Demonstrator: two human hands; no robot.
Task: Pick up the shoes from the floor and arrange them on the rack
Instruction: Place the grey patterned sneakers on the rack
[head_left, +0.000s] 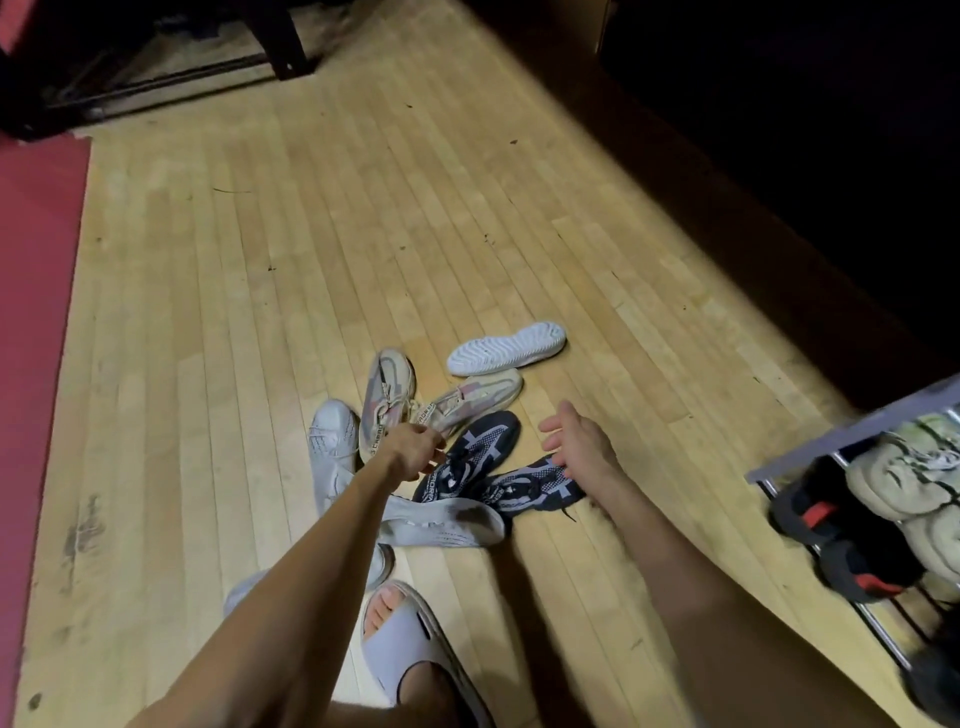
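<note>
Head view: both hands reach down to the shoe pile on the pale wooden plank floor (363, 234).

Left hand (413, 451) grip pinched at the heel tabs of the beige-and-pink knit sneakers (387, 397); whether it holds them, cannot tell. Right hand (579, 441) spread open and empty just above the black-and-grey patterned trainers (475, 454), their long axes running away to the right. Metal shoe rack (852, 441) stands right, with clear floor between.
</note>
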